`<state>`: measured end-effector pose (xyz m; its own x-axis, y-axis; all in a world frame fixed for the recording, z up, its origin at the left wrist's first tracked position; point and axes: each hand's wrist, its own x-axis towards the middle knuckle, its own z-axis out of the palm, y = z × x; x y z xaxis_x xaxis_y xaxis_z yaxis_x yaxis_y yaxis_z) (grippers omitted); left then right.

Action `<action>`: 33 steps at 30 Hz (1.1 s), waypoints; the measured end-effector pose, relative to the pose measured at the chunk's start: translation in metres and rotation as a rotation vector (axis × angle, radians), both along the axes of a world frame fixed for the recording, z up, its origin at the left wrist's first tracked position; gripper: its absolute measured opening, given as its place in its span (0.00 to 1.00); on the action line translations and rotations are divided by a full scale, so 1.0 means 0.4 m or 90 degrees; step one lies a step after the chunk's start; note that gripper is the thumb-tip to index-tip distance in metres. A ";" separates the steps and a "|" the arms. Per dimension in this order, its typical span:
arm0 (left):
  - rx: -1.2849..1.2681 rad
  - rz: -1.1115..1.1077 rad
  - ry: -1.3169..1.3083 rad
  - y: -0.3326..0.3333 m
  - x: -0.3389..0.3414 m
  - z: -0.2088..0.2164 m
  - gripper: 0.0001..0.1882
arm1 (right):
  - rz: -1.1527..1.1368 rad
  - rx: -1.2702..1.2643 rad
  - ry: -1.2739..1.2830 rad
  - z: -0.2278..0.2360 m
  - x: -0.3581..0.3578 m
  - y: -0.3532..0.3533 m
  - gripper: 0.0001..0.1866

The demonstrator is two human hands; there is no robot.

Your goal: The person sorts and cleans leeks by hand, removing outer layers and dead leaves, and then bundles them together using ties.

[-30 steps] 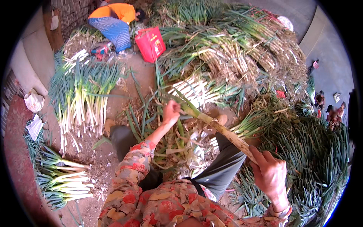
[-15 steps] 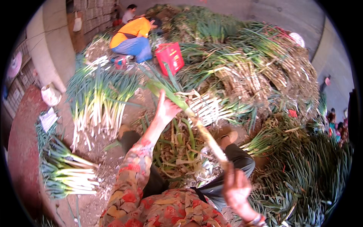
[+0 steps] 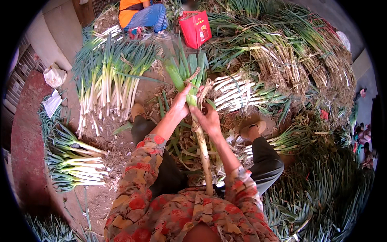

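One long green onion (image 3: 202, 149) stands in front of me, its green leaves (image 3: 186, 68) pointing away and its pale root end toward my waist. My left hand (image 3: 180, 103) is closed around it where the leaves fan out. Just below, the fingers of my right hand (image 3: 208, 119) are closed on the same green onion, by a dry brownish outer leaf (image 3: 204, 93). Both hands touch the stalk close together. Peeled leaves and husks (image 3: 179, 149) lie heaped on the ground under it, between my legs.
Trimmed green onions (image 3: 109, 86) lie in rows at left, with a smaller bunch (image 3: 80, 169) nearer. White-stalked ones (image 3: 234, 92) lie ahead right. Unpeeled bundles (image 3: 278, 64) pile up behind. A red bag (image 3: 195, 30) stands near a seated person (image 3: 143, 16). Dark green leaves (image 3: 322, 197) cover the near right.
My right hand has left the root end and come up to the leaf base beside my left hand. The green onion has swung more upright, leaves away from me. The view has tilted down.
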<state>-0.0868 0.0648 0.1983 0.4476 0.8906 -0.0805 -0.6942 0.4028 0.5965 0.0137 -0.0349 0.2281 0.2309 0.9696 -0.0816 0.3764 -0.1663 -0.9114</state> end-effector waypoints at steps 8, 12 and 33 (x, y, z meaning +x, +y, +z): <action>-0.035 0.011 0.055 0.017 0.035 0.009 0.14 | -0.176 0.182 0.537 -0.036 0.023 -0.056 0.06; -0.090 0.084 0.099 0.017 -0.026 0.047 0.19 | -0.158 -0.006 0.490 -0.029 0.099 -0.311 0.07; -0.207 0.180 0.019 0.141 0.019 -0.079 0.19 | -0.552 0.484 -0.241 0.359 0.463 -0.606 0.18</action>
<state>-0.0790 0.1212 0.1668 0.1826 0.9041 -0.3864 -0.7886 0.3694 0.4916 0.1987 -0.2774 0.3717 0.7131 0.2530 0.6538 0.6686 0.0349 -0.7428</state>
